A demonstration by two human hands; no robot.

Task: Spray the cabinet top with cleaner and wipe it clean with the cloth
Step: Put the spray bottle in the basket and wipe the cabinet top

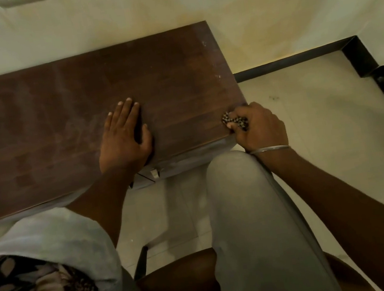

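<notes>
The left hand (124, 135) lies flat, fingers straight, on the dark wooden cabinet top (47, 121) near its front edge. The right hand (258, 127), a bangle (270, 149) on its wrist, grips a bunched checkered cloth (233, 121) at the top's front right corner, above a grey-trousered knee (236, 176).

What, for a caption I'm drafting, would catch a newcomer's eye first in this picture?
The dark wooden cabinet top fills the middle of the view, set against a pale wall and showing faint dull streaks. The left hand lies flat on it near the front edge. The right hand grips a bunched checked cloth at the front right corner.
</notes>
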